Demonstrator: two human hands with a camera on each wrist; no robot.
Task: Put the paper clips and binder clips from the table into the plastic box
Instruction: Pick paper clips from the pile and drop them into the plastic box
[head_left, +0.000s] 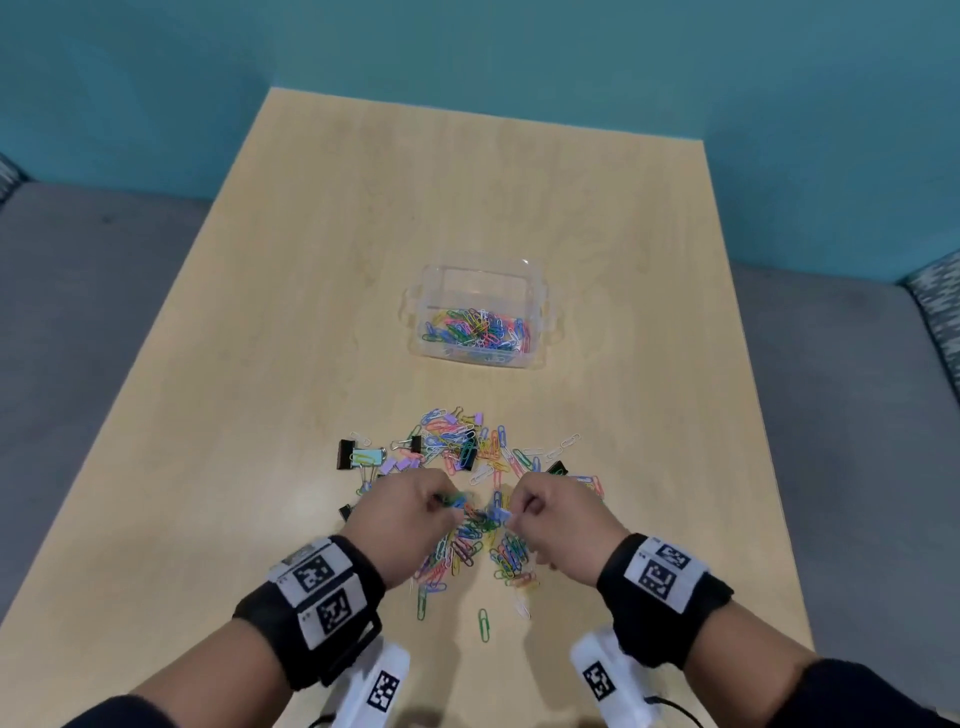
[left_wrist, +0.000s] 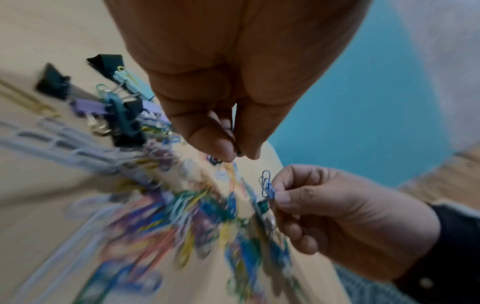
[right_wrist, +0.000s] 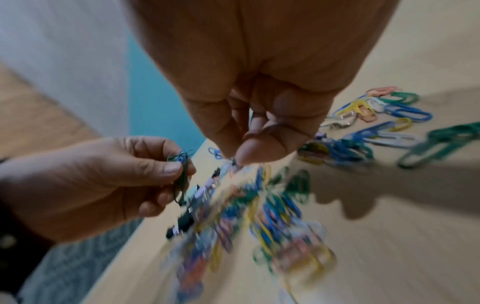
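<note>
The coloured paper clips (head_left: 467, 499) lie scattered on the wooden table (head_left: 260, 415) directly under and just beyond both hands, with a few black, lilac and pale-blue binder clips (head_left: 363, 460) mostly beyond the left hand; the clear plastic box (head_left: 480, 312), already holding a layer of paper clips, stands well beyond the fingertips, straight ahead. The paper clips look light, stiff and smooth-coated, thin enough to lie flat on the wood and likely to hook into one another, so a fingertip pinch on a raised loop, or a small gathered bunch, seems the surest hold; the binder clips are bulkier and probably best taken by the folded body or the wire handles. The left hand (head_left: 410, 512) hovers palm-down over the pile, wrist raised, thumb and forefinger pinched on a few green and blue paper clips (right_wrist: 182, 164), the other fingers curled under. The right hand (head_left: 563, 519) mirrors it close beside, knuckles up, thumb and forefinger pinching a small cluster of blue paper clips (left_wrist: 267, 185). The two hands nearly meet above the middle of the pile without touching. Much of the pile remains on the table, so the task seems well short of done.
</note>
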